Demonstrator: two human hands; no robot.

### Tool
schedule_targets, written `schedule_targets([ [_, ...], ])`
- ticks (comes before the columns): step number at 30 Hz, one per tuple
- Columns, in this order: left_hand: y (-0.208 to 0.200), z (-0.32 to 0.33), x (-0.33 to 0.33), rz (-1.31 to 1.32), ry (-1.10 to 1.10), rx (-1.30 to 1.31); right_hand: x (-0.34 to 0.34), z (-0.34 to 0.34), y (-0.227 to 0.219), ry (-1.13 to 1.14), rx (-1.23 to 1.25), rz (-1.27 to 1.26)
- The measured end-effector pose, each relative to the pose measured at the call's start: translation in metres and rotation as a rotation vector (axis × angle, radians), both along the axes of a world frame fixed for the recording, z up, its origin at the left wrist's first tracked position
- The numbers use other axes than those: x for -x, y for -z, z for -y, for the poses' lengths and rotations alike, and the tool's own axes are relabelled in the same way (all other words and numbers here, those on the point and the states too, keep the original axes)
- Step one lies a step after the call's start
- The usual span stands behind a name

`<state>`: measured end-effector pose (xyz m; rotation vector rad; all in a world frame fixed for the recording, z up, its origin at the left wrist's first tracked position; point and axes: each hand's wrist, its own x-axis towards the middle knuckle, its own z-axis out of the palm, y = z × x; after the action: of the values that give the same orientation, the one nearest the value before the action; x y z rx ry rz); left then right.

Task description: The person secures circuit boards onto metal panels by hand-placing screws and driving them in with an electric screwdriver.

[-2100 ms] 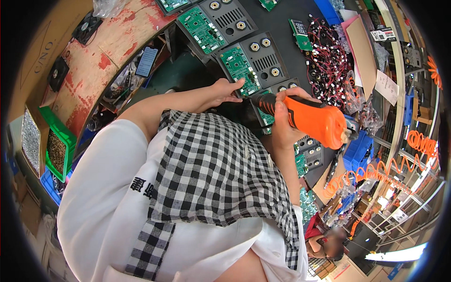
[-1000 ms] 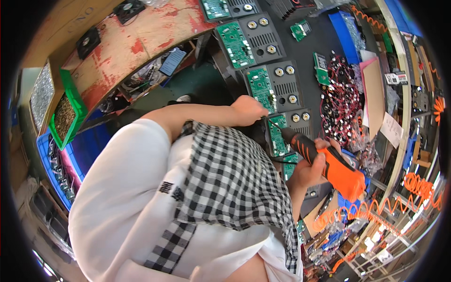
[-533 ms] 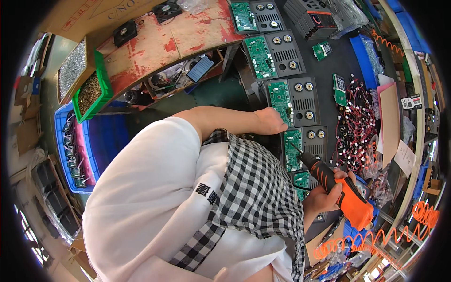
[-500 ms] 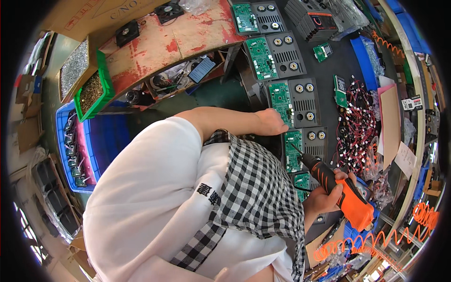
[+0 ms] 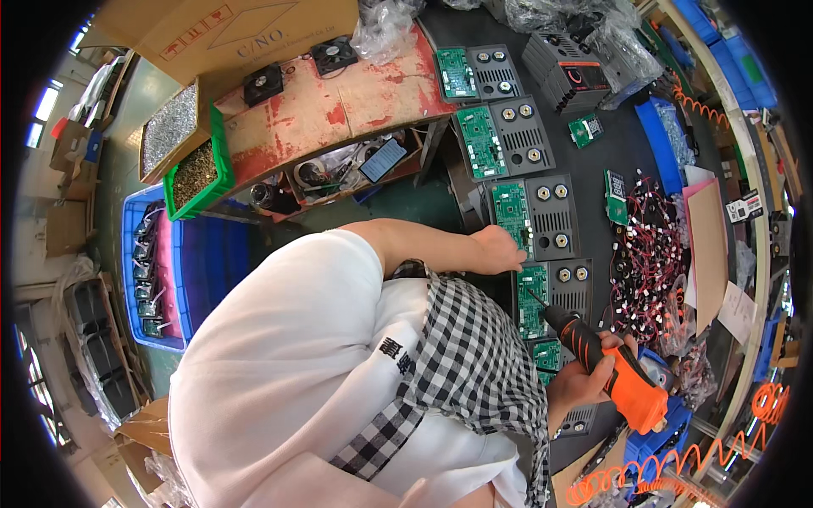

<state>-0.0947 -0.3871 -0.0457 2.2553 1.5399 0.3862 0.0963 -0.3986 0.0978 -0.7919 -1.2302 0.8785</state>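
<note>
My right hand (image 5: pixel 583 385) grips an orange and black power screwdriver (image 5: pixel 637 388). Its thin bit reaches over a green circuit board (image 5: pixel 530 315) on a dark grey slotted panel (image 5: pixel 569 296); whether the tip touches a screw is too small to tell. My left hand (image 5: pixel 498 250) is closed, fingertips pinched at the lower edge of the neighbouring green circuit board (image 5: pixel 510 210), close to the gap between two panels. Anything between those fingers is hidden. More panels with boards, such as a far green board (image 5: pixel 480 142), stand in a row along the bench.
Right of the row lie a heap of red and black wires (image 5: pixel 648 279) and a small display board (image 5: pixel 616 196). A green bin of screws (image 5: pixel 199 182) stands by the red-worn table (image 5: pixel 373 97). An orange coiled hose (image 5: pixel 677 466) hangs at the lower right.
The whole view has shifted a little, so the bench sits lower and farther right. My left hand stays by the panel gap, and the screwdriver still points at the same board.
</note>
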Motion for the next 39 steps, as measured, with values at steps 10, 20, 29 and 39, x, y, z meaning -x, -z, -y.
schedule_targets([
  [10, -0.016, 0.071, 0.068, 1.177, -0.831, 0.958, 0.012, 0.026, -0.021, -0.041, 0.006, 0.017],
  [20, -0.007, 0.274, 0.165, 1.631, -1.624, 0.521, 0.073, 0.054, -0.031, -0.399, -0.025, 0.023],
  [29, 0.027, 0.436, 0.144, 1.858, -2.158, 0.161, 0.115, 0.083, -0.028, -0.826, -0.15, 0.045],
  [39, -0.114, 0.676, 0.114, 1.452, -2.091, -2.249, 0.099, 0.085, -0.052, -1.325, 0.065, 0.546],
])
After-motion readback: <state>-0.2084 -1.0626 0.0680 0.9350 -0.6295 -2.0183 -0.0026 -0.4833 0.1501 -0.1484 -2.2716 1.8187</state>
